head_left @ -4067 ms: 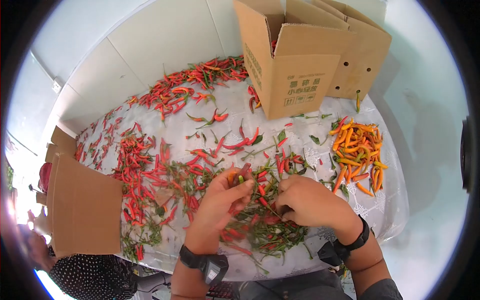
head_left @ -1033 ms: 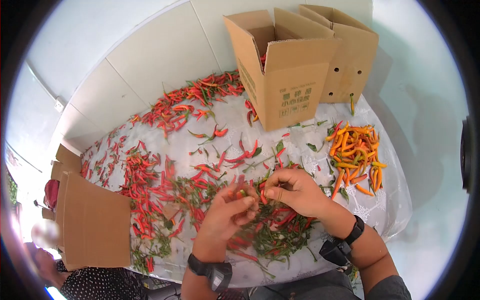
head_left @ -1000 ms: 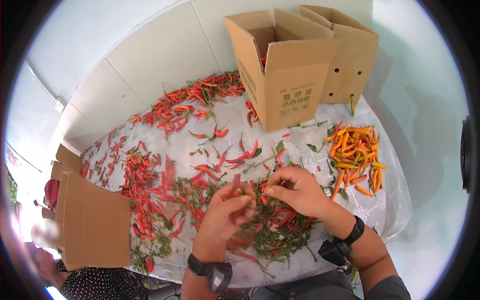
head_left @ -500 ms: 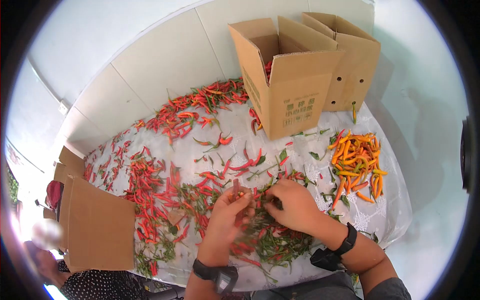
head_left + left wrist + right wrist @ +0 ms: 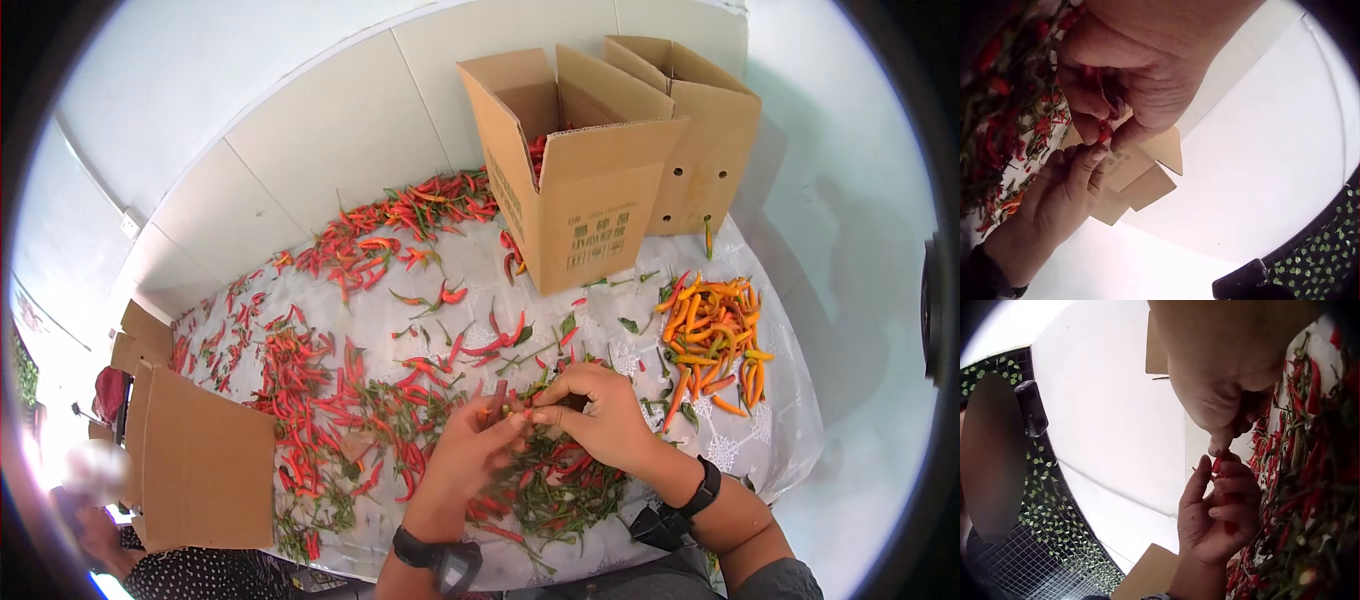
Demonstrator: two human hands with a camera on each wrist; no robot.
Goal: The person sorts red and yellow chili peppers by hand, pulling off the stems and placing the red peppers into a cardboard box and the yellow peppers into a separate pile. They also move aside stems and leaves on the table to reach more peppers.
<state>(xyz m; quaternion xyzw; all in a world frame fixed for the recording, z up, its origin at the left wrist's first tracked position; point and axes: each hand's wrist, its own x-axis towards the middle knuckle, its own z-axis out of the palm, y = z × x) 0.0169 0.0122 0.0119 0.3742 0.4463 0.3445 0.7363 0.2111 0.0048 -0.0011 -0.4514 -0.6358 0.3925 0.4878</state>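
Observation:
My left hand (image 5: pixel 468 450) holds red chili peppers (image 5: pixel 1230 512) in its curled fingers, one darker pepper (image 5: pixel 498 397) sticking up past them in the head view. Between its thumb and fingers, the end of a red chili pepper (image 5: pixel 1105 134) pokes out. My right hand (image 5: pixel 610 420) meets the left there, thumb and forefinger pinching at that end. Below both hands lies a heap of green stems and red chili peppers (image 5: pixel 570 490). In the right wrist view the right hand's other fingers are curled in shadow.
A pile of orange chili peppers (image 5: pixel 715 335) lies to the right. Loose red chili peppers (image 5: pixel 300 365) spread leftward over the plastic-covered table (image 5: pixel 600 325). An open cardboard box (image 5: pixel 600 200) stands behind, another box (image 5: pixel 205 460) at left. Someone in a dotted top (image 5: pixel 205 578) is at lower left.
Half a second ago the right hand was apart from the left, fingers down at the heap; now it has come to the left hand's fingertips. The left hand keeps hold of its peppers.

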